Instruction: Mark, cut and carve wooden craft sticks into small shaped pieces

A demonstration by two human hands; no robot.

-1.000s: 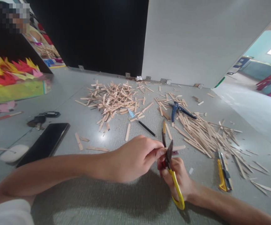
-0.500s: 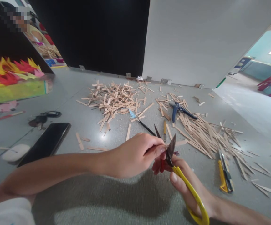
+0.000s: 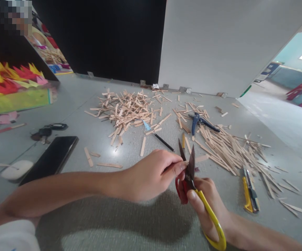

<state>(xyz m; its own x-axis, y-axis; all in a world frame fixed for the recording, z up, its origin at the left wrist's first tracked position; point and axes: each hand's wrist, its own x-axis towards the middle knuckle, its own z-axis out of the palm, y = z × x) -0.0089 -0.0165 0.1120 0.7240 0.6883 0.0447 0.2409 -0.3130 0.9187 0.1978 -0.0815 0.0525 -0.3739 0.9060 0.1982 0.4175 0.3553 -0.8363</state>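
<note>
A thin wooden stick [image 3: 186, 162] sits between the open blades of the yellow scissors [image 3: 193, 176], near the front of the floor. The left hand [image 3: 151, 176] pinches the stick. The right hand [image 3: 205, 204] grips the scissors. The stick looks not yet cut. Far behind lie two big piles of sticks [image 3: 126, 109] [image 3: 229, 148], so much seems left.

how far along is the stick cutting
Done: a heap of cut sticks lies at the far left. In hand: the left hand pinches one stick between the open blades of the snips in the right hand. Left: a long-stick pile waits at right.
</note>
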